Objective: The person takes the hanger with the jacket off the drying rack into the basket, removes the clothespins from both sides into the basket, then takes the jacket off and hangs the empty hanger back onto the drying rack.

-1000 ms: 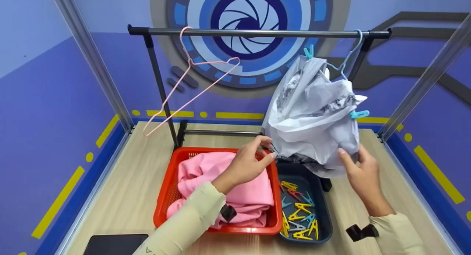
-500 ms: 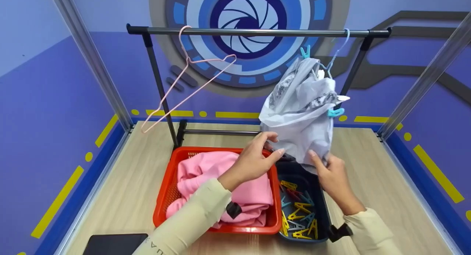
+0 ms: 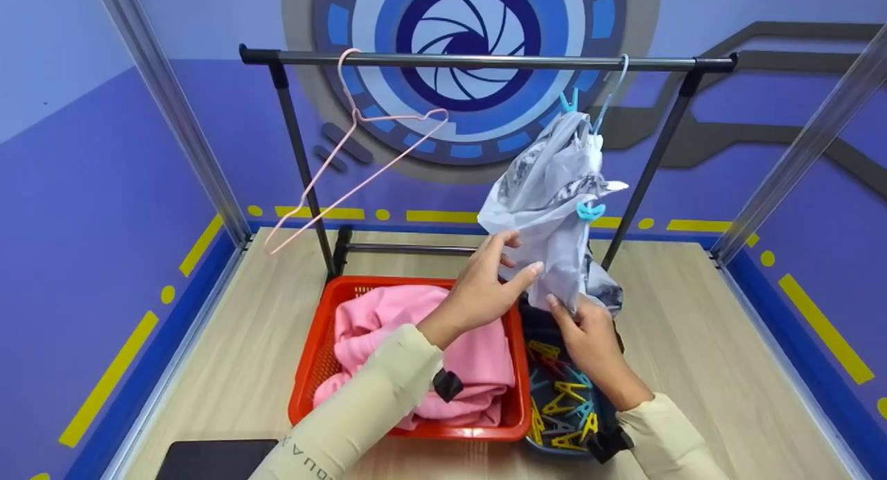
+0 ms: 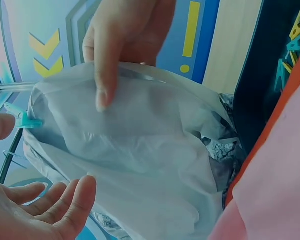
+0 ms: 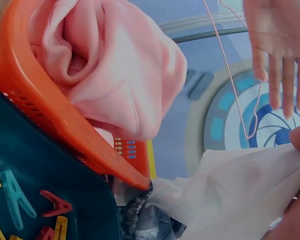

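A thin grey-white garment with black-and-white patterned parts hangs from a blue hanger on the rack bar. One light-blue clothespin sits at its top, another clothespin on its right edge. My right hand pinches the lower right edge of the garment; in the left wrist view the thumb of that right hand lies over the cloth. Close to the garment's front, my left hand is held with spread, relaxed fingers and grips nothing. Whether it touches the cloth I cannot tell.
A red basket with folded pink cloth stands below. Beside it, a dark bin holds several coloured clothespins. A bare pink hanger hangs on the rack bar. A flat black object lies front left.
My right hand has moved left, drawing the garment's right side and its hanger hook leftward along the bar. The garment looks narrower. My left hand has shifted slightly right and up.
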Tool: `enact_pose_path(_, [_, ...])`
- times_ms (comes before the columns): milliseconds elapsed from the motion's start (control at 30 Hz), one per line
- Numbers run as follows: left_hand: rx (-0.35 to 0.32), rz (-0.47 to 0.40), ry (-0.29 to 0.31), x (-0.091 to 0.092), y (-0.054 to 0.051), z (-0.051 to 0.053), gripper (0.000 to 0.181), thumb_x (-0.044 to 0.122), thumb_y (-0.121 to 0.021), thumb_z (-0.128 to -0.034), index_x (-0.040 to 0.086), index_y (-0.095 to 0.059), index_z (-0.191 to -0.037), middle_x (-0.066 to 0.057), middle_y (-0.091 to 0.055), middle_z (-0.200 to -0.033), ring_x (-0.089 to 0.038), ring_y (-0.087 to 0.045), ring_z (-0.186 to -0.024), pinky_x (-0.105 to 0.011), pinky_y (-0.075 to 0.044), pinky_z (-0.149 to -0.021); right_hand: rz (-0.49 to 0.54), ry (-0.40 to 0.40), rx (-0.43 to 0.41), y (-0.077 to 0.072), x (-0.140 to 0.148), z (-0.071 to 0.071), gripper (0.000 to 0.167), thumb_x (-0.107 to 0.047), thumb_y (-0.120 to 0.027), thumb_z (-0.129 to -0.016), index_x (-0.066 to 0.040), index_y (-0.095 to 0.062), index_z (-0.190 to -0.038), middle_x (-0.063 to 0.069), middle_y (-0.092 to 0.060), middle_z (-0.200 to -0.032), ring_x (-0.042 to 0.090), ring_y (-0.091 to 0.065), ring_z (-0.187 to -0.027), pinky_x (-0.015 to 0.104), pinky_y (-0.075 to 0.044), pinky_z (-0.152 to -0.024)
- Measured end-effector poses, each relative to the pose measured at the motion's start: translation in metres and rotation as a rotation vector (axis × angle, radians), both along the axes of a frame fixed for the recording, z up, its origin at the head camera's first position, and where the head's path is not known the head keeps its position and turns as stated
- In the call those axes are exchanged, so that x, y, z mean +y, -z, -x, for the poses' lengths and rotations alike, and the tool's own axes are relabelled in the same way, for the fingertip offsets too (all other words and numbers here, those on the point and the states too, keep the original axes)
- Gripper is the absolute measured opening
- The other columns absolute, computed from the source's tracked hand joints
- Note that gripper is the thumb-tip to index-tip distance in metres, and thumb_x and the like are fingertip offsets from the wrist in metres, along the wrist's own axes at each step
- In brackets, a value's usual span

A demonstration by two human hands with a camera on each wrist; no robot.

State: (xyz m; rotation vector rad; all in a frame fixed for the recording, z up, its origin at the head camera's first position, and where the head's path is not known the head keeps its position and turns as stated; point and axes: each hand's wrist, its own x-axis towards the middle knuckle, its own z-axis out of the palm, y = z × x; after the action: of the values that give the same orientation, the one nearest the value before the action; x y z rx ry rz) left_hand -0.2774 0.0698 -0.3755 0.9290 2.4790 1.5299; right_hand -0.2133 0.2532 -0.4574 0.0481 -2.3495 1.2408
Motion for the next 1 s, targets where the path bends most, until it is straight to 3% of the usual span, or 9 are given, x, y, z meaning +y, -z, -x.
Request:
enact_pose_path(67, [-0.013, -0.004, 0.000, 0.002, -0.002, 0.000, 0.065, 0.042, -0.062, -0.0994, 0.011, -0.041, -0.152, -0.010, -0.051, -0.146, -0.028, -0.059, -0.123, -0.042, -0.056, -0.095, -0.010, -0.009, -0.006, 0.002, -0.003, 0.000, 0.018, -0.011, -0.063, -0.100, 0.000, -0.075, -0.108, 0.009, -0.074, -0.097, 0.017, -0.060, -0.082, 0.031, -0.055, -0.080])
enact_pose_path(300, [-0.051, 0.013, -0.039, 0.012, -0.008, 0.001, 0.071, 0.048, -0.064, -0.0967, 0.017, -0.038, -0.154, -0.004, -0.047, -0.150, -0.022, -0.058, -0.123, -0.036, -0.055, -0.093, -0.042, -0.043, 0.011, 0.009, -0.013, 0.002, 0.017, -0.008, -0.063, -0.099, 0.001, -0.076, -0.107, 0.010, -0.076, -0.099, 0.015, -0.062, -0.088, 0.029, -0.053, -0.078])
enact_pose_path(500, [-0.074, 0.048, -0.071, 0.022, -0.015, 0.003, 0.082, 0.053, -0.065, -0.0944, 0.020, -0.028, -0.160, -0.004, -0.039, -0.159, -0.025, -0.058, -0.129, -0.043, -0.052, -0.103, -0.051, -0.074, 0.009, 0.011, -0.023, 0.004, 0.016, -0.008, -0.063, -0.100, -0.001, -0.076, -0.107, 0.010, -0.076, -0.102, 0.015, -0.064, -0.090, 0.030, -0.053, -0.080])
enact_pose_path(733, [-0.086, 0.118, -0.130, 0.035, -0.020, 0.007, 0.092, 0.050, -0.066, -0.0939, 0.019, -0.016, -0.165, -0.005, -0.024, -0.170, -0.027, -0.030, -0.154, -0.053, -0.029, -0.124, -0.076, -0.098, 0.033, 0.016, -0.031, 0.005, 0.013, -0.010, -0.062, -0.100, -0.005, -0.074, -0.102, 0.004, -0.070, -0.090, 0.012, -0.059, -0.080, 0.028, -0.049, -0.071])
enact_pose_path(1000, [-0.121, 0.180, -0.139, 0.045, -0.023, 0.012, 0.092, 0.049, -0.065, -0.0946, 0.023, -0.012, -0.165, -0.003, -0.028, -0.169, -0.029, -0.038, -0.150, -0.052, -0.032, -0.122, -0.103, -0.125, 0.020, 0.020, -0.038, 0.006, 0.012, -0.008, -0.063, -0.099, -0.005, -0.074, -0.097, 0.005, -0.070, -0.091, 0.015, -0.062, -0.085, 0.034, -0.053, -0.076])
